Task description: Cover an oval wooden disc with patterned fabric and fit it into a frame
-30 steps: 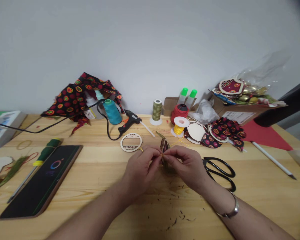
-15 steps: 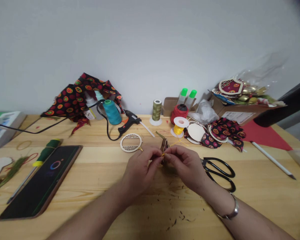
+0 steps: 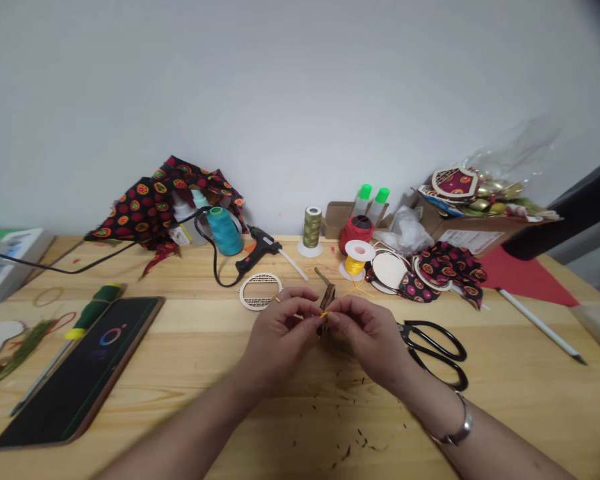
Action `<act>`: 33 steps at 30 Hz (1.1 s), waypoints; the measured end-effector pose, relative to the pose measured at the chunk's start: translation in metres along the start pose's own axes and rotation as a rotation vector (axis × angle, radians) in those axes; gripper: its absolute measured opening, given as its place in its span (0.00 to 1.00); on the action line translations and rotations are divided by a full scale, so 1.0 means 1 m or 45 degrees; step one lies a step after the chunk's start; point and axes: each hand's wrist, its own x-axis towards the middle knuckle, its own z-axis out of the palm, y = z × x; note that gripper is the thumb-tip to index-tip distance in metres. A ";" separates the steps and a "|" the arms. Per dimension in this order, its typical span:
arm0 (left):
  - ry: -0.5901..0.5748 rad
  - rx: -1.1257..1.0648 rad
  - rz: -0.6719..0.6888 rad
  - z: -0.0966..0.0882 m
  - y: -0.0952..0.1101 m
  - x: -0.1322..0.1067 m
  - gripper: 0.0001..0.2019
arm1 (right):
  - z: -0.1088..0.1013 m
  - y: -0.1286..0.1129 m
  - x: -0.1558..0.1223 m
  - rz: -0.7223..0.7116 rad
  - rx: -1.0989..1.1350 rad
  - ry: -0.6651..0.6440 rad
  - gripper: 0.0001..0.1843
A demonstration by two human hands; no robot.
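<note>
My left hand (image 3: 287,333) and my right hand (image 3: 367,330) meet fingertip to fingertip over the middle of the table. Both are closed in a pinch on a short piece of yellow cord (image 3: 323,315). Just behind the fingertips stands a small dark brown bundle (image 3: 329,294), partly hidden by my fingers; its exact kind is unclear. A strand of yellow cord trails on the table toward the yellow cord spool (image 3: 353,267). Black-handled scissors (image 3: 435,350) lie beside my right wrist, and an oval wooden frame (image 3: 260,291) is by my left knuckles.
Along the wall are a glue gun (image 3: 260,250), a teal thread cone (image 3: 225,231), an olive thread spool (image 3: 312,228) and a filled cardboard box (image 3: 473,230). A phone (image 3: 85,373) and screwdriver (image 3: 87,317) lie left, a white pencil (image 3: 540,325) right. Dark scraps (image 3: 347,450) are scattered in front.
The view has shifted slightly. Both hands stay together on the yellow cord, with the fingers slightly rearranged, and the brown bundle has turned a little.
</note>
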 end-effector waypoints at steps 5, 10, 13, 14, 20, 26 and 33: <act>-0.010 -0.058 -0.069 0.000 0.004 0.001 0.04 | 0.000 -0.001 0.001 0.045 -0.033 -0.005 0.05; -0.010 -0.069 -0.084 0.000 0.006 0.001 0.04 | 0.000 -0.002 0.002 0.082 -0.019 -0.032 0.04; -0.018 -0.078 -0.123 0.000 0.006 0.001 0.04 | 0.001 -0.002 0.002 0.092 -0.019 -0.028 0.03; -0.022 -0.080 -0.142 -0.001 0.006 0.001 0.03 | 0.001 -0.002 0.002 0.095 -0.015 -0.030 0.04; -0.056 -0.100 -0.157 0.000 0.005 0.002 0.04 | 0.001 -0.001 0.003 0.108 0.012 -0.042 0.06; -0.042 -0.101 -0.141 -0.001 0.003 0.001 0.03 | 0.003 0.000 0.002 0.107 0.027 -0.048 0.07; -0.035 -0.052 -0.117 -0.002 0.004 0.000 0.04 | 0.003 -0.003 0.001 0.114 0.051 -0.047 0.07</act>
